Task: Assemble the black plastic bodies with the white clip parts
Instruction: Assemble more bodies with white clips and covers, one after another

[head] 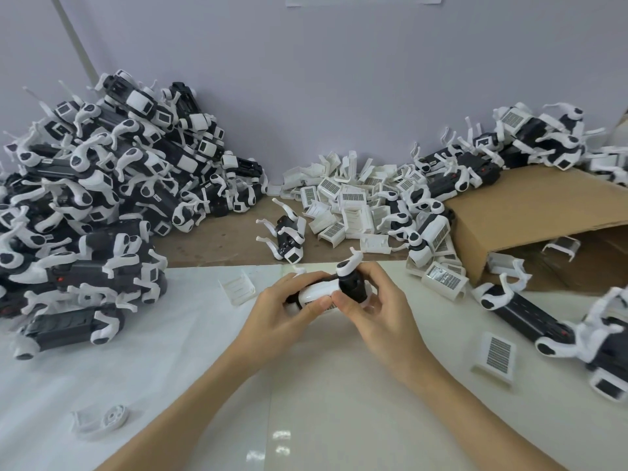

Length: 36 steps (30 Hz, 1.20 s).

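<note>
A black plastic body (pixel 351 283) is being held above the counter (pixel 306 385) between both hands, at centre view. The left hand (pixel 289 309) is being kept curled, its grip pinching a white clip part (pixel 317 294) against the body's left end. The right hand (pixel 377 309) is being kept curled round the body's right end, its grip closed on the black shell, thumb on the near side.

Just left of the left grip, a loose white clip (pixel 238 287) is lying on the counter. Well left of both grips, a large heap of assembled units (pixel 102 198) is being stored. Beyond the grips, a single assembled unit (pixel 287 237) is lying apart, and further behind it a pile of loose white clips (pixel 350 205) is resting against the wall. Right of the right grip, a cardboard box (pixel 530 212) is lying tipped on its side, with more units (pixel 530 317) lying near it. A grilled white clip (pixel 496 355) is lying near the right forearm.
</note>
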{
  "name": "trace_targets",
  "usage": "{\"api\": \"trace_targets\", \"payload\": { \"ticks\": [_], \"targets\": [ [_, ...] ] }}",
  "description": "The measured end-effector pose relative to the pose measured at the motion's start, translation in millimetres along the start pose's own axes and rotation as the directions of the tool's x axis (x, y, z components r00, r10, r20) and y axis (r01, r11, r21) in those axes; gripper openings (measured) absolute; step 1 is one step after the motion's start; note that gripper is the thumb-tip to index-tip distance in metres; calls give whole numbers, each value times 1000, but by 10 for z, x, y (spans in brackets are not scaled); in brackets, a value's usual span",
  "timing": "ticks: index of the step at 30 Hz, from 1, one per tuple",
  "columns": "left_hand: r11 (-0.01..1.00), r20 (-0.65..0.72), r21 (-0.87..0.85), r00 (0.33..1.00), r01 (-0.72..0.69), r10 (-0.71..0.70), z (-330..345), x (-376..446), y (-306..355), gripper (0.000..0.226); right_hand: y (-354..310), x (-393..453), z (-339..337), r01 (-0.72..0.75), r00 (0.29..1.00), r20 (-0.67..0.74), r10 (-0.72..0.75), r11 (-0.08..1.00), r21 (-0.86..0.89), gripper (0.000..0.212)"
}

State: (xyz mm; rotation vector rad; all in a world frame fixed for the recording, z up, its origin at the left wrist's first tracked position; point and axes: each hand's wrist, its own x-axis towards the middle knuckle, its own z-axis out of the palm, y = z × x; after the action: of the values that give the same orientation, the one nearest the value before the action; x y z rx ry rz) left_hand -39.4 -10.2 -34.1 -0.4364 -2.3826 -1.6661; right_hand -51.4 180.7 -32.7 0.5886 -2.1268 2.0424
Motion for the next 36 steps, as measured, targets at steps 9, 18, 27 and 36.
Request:
{"api": "trace_targets", "payload": {
  "ticks": [9,18,27,36],
  "targets": [
    [955,-338,270,917,-121,212,216,-50,-26,59,36,3,80,-276,945,-97,312,921,274,61],
    [893,-136,371,936,-256,325,275,-99,-58,78,-3,69,7,-402,882,85,463,647,648,22],
    [839,-114,422,898,-344,426,242,-97,-58,70,-46,51,31,-374,911,87,402,722,582,24],
    [766,-54,518,879,-380,473,193,-71,36,67,-85,128,-90,-334,938,101,332,788,517,31]
  ]
}}
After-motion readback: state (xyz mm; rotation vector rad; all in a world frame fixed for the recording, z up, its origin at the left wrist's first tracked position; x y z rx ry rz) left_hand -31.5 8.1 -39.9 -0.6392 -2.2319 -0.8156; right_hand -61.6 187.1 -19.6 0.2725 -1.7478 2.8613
